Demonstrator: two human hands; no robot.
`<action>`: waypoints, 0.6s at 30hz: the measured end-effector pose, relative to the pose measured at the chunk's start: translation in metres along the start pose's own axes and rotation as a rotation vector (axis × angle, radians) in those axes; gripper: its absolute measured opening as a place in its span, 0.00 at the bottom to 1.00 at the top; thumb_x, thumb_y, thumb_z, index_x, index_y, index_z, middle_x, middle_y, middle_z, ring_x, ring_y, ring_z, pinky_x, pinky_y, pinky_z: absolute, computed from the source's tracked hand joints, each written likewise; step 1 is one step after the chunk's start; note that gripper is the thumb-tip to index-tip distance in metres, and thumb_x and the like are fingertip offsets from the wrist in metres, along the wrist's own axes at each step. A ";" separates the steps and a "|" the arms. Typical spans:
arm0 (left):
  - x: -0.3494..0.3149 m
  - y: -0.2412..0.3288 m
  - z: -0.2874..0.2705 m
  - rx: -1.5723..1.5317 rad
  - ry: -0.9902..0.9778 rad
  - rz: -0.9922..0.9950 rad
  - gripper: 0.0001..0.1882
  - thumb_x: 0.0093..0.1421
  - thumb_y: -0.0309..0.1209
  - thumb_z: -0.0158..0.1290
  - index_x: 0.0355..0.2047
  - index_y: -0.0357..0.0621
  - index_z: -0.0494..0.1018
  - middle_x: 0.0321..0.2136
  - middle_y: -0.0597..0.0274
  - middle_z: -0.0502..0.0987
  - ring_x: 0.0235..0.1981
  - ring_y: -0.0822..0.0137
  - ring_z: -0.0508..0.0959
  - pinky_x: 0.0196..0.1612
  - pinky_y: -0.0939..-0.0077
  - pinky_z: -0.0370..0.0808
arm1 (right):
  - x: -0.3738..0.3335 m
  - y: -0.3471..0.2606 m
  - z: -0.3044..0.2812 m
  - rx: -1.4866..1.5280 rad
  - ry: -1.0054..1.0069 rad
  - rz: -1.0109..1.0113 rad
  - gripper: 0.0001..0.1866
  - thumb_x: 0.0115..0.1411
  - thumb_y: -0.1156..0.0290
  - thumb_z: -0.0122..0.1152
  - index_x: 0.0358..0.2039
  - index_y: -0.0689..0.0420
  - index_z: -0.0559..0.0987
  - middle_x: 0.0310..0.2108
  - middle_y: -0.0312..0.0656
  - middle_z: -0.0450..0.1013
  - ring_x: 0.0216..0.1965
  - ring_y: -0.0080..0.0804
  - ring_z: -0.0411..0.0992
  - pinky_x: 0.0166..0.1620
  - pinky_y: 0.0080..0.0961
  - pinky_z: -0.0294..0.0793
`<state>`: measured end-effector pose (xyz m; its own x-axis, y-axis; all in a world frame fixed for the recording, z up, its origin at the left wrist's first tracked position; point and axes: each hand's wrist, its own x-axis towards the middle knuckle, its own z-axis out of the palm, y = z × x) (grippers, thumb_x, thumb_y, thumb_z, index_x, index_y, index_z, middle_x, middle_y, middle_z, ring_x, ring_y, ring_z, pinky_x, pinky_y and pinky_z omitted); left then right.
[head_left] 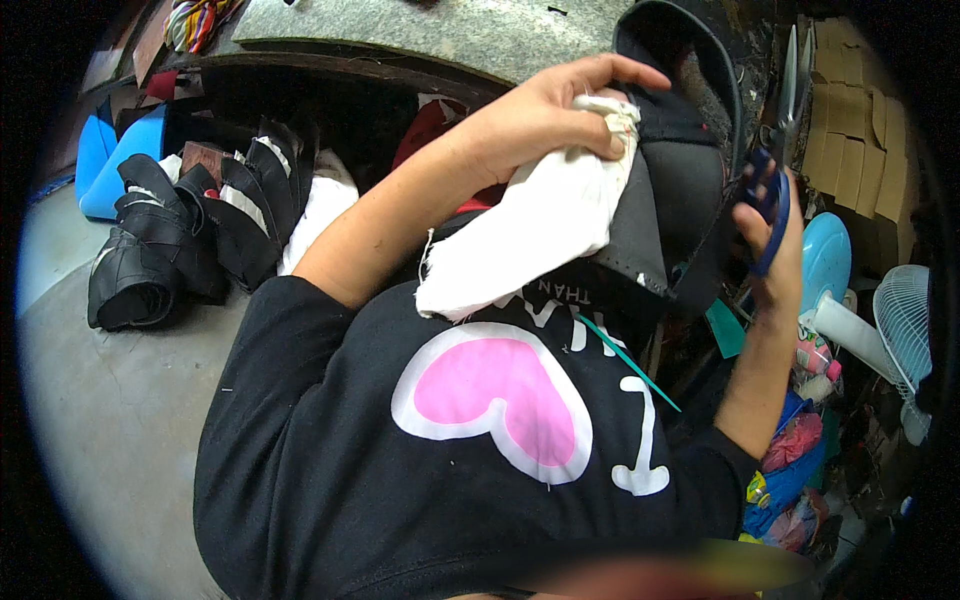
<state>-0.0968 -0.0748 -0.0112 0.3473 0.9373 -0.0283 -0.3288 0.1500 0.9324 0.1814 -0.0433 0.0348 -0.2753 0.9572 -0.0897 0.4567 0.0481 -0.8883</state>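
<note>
My left hand [570,115] is closed on the edge of a white cloth [535,225], thumb on top and index finger stretched out. The cloth hangs down over my shirt front, its lower end frayed. Against it lies a black sewn piece [685,195], partly stiff, with a curved band looping up past my fingertips. How the cloth and the black piece are joined is hidden by my hand. To the right, my right hand [775,225] has its fingers in the dark blue handles of a pair of scissors [790,110]. The blades point upward, beside the black band.
Rolled black pieces with white lining [150,250] lie at the left, near a blue curved sheet [120,160]. A grey stone-like slab [400,35] runs along the far side. Cardboard [850,120], a fan [900,320] and colourful bags [795,470] stand at the right.
</note>
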 end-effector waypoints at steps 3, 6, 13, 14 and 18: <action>0.000 -0.001 0.002 0.244 0.092 -0.072 0.32 0.49 0.27 0.57 0.57 0.42 0.67 0.39 0.53 0.77 0.34 0.68 0.79 0.39 0.78 0.77 | 0.009 -0.001 0.022 0.368 0.041 0.081 0.29 0.42 0.68 0.75 0.45 0.59 0.73 0.39 0.34 0.70 0.41 0.25 0.69 0.49 0.21 0.66; -0.003 -0.008 0.008 0.768 0.155 0.156 0.30 0.51 0.35 0.59 0.54 0.37 0.68 0.46 0.46 0.77 0.46 0.51 0.79 0.53 0.66 0.73 | 0.015 -0.013 0.029 0.397 0.103 -0.017 0.27 0.42 0.70 0.73 0.44 0.59 0.73 0.39 0.35 0.70 0.42 0.26 0.69 0.52 0.22 0.64; -0.007 -0.011 0.005 0.870 0.213 0.031 0.23 0.50 0.31 0.59 0.47 0.38 0.70 0.38 0.45 0.79 0.42 0.52 0.80 0.49 0.63 0.74 | 0.017 -0.029 0.021 0.508 0.409 -0.301 0.17 0.47 0.71 0.65 0.38 0.61 0.77 0.36 0.45 0.75 0.37 0.34 0.75 0.46 0.29 0.74; -0.007 -0.010 0.006 0.768 0.202 0.061 0.22 0.50 0.30 0.59 0.46 0.38 0.70 0.36 0.48 0.78 0.40 0.55 0.80 0.46 0.65 0.75 | 0.011 -0.030 0.015 0.646 0.363 -0.284 0.15 0.49 0.71 0.62 0.38 0.63 0.77 0.35 0.46 0.76 0.34 0.35 0.76 0.42 0.28 0.77; -0.011 0.001 0.003 0.343 0.163 -0.007 0.16 0.53 0.27 0.58 0.43 0.42 0.70 0.33 0.62 0.77 0.33 0.73 0.77 0.36 0.80 0.73 | 0.030 -0.015 0.000 0.578 0.470 -0.312 0.13 0.49 0.78 0.65 0.37 0.62 0.76 0.34 0.41 0.74 0.34 0.28 0.75 0.45 0.23 0.75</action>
<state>-0.0981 -0.0855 -0.0085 0.1948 0.9786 -0.0665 -0.0043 0.0687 0.9976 0.1665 -0.0152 0.0452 0.1257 0.9500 0.2859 -0.1279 0.3013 -0.9449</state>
